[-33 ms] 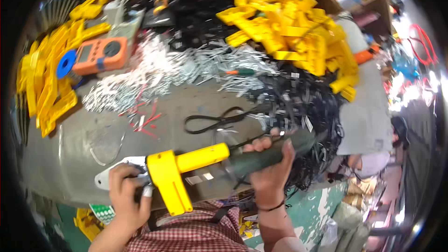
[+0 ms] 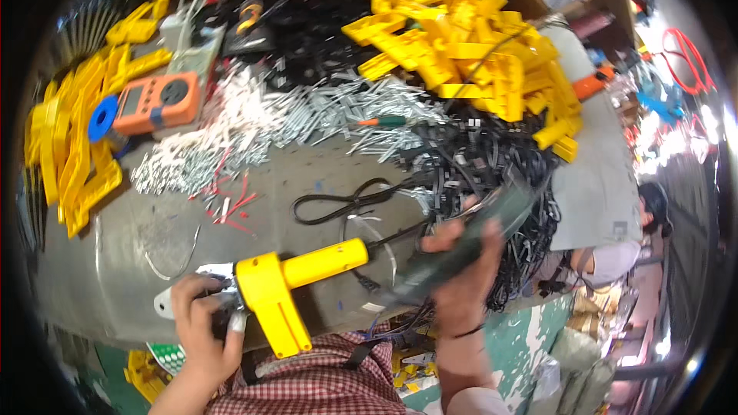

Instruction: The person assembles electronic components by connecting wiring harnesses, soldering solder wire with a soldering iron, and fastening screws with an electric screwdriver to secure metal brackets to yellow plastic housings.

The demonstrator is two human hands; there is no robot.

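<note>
My left hand (image 2: pixel 201 323) is closed round the silver metal end of a yellow-housed tool (image 2: pixel 270 303). A pale metal plate (image 2: pixel 163 303) sticks out past my fingers. The yellow tubular handle points right, and a black cable runs from its tip. My right hand (image 2: pixel 465 284) grips a long dark green handheld tool (image 2: pixel 453 250), smeared by motion and tilted up to the right, so its exact kind is unclear. A looped black cord (image 2: pixel 338 211) lies on the table (image 2: pixel 123 269) beyond the handle.
A heap of silver screws or pins (image 2: pixel 307 107) spreads across the middle. Yellow plastic housings (image 2: pixel 469 46) pile up at the far right, with more (image 2: pixel 73 138) at the left. An orange multimeter (image 2: pixel 157 104) stands beside a blue spool (image 2: pixel 102 117). Black cables (image 2: pixel 500 154) lie tangled at right.
My right hand has moved right with the dark green tool, which now tilts more steeply and sits apart from the yellow handle. My left hand and the yellow-housed tool have hardly moved.
</note>
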